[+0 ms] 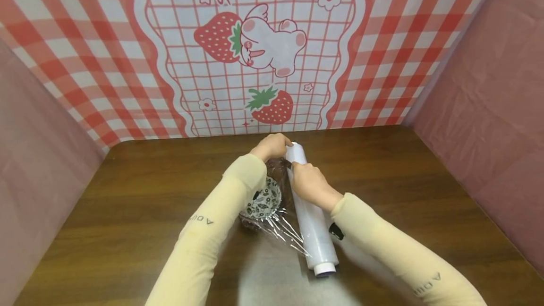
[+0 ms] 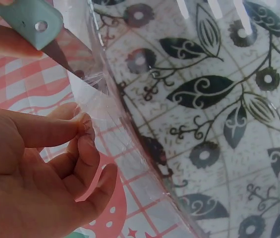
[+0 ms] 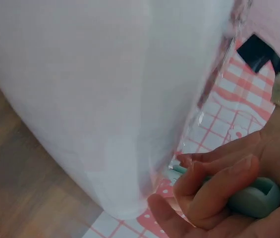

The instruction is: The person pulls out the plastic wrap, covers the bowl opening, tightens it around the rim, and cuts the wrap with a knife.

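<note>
Left hand [image 1: 274, 146] pinching crinkly clear film [image 2: 117, 124]; right hand [image 1: 312, 185] curled round mint-handled knife [image 2: 70, 57]. Smooth white cylindrical roll [image 1: 314, 230].

The cutting tool [image 2: 33, 24] has a pale mint-green handle and a greyish blade. The dish [image 2: 214, 94] is white — printed with dark leaves, round flowers and thin tan lines. The film roll [image 1: 313, 230] is milky white. Cream-yellow sleeves [image 1: 212, 216] bear dark lettering. The table [image 1: 148, 192] is streaked brown; the backdrop cloth [image 1: 272, 51] shows red-and-white checks, strawberries and flowers — flanked by plain pink drapes [image 1: 480, 107].
</note>
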{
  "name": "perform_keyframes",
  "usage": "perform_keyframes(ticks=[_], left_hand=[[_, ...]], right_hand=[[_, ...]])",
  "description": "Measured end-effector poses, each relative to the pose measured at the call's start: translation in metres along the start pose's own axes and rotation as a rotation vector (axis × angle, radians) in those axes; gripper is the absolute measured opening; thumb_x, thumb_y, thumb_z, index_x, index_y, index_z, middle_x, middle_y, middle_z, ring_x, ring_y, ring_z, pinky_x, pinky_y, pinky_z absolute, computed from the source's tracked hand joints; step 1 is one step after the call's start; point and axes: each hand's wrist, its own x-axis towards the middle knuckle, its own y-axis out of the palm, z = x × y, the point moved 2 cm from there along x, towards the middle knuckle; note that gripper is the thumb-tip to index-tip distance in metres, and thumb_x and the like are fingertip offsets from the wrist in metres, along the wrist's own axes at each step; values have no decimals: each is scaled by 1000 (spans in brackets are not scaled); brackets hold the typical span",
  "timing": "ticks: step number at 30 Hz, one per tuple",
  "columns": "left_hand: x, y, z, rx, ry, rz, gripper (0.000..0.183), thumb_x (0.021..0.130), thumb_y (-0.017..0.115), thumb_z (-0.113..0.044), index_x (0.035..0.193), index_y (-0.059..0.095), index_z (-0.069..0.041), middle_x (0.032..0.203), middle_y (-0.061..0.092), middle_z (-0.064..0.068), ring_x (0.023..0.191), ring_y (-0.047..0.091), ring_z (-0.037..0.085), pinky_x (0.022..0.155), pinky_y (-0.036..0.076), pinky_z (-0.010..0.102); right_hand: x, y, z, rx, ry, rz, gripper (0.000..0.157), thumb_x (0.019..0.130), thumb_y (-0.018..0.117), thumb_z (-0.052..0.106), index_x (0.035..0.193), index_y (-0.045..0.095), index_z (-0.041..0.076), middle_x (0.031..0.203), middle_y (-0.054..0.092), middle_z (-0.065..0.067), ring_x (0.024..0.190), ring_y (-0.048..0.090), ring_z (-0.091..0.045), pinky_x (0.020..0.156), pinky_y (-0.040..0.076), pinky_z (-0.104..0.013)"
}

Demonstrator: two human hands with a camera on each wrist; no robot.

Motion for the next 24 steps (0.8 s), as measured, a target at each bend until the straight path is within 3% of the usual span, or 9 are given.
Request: perform_keyframes(ticks=[18,24], left_hand=[[0,0,2,-37,-55,-25,48,81,42,0,123,59,-19,129,54,0,109,53,20,77,44,33],[-1,0,2,-23,-59,-41,47,83,41,-3,122,59,-20,129,54,-1,119,49,22,91,44,37]], right_hand=[[-22,0,3,-22,-42,3,13,78,46,-1,82,58,-1,62,58,-19,53,58,-31,41,45,-40],[-32,1,5,-44,-64,-12,15,78,47,-2,88,58,-2,62,58,-20,54,59,-32,44,46,-42]])
